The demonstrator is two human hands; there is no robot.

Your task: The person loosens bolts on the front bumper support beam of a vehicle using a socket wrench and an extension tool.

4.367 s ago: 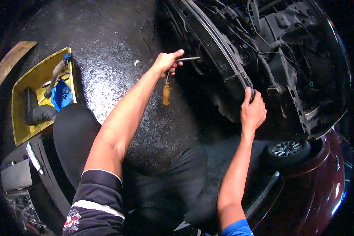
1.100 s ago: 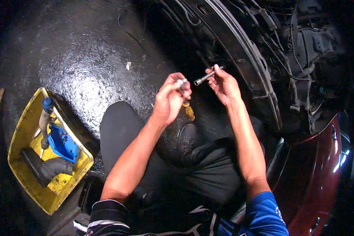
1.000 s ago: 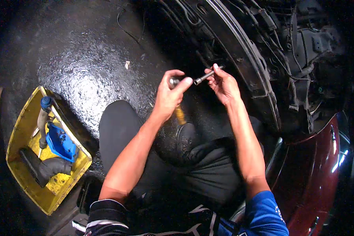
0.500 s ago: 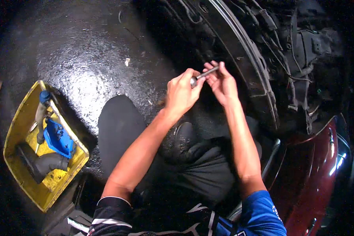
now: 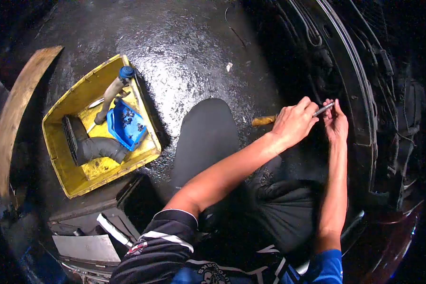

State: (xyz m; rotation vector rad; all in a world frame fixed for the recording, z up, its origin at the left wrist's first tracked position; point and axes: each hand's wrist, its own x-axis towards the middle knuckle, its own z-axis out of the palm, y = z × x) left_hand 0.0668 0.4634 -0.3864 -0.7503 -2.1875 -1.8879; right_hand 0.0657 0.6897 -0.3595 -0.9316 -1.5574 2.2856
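Note:
My left hand [image 5: 294,124] is closed around a slim metal tool that looks like a ratchet with an extension bar [image 5: 323,109]; its handle end is hidden in the palm. The bar points up and to the right. At its far tip my right hand [image 5: 336,126] has thumb and fingers closed on the metal. Just left of my left hand lies a yellow-brown object [image 5: 263,121] on the dark floor, partly covered by the hand. To the right of both hands is the car's stripped front end, with a long metal-edged bar [image 5: 352,52].
A yellow crate [image 5: 57,154] at left holds a blue tray [image 5: 136,140] with small dark pieces, a black duct [image 5: 99,148] and a blue-capped filler neck [image 5: 111,91]. A wooden strip [image 5: 19,109] lies beyond it. A dark case [image 5: 99,208] sits below. My knee [image 5: 208,137] is central.
My view has swung left, so crate and floor appear further right. My right fingers, looser before, now close around the bar's tip. The round tool head is no longer visible.

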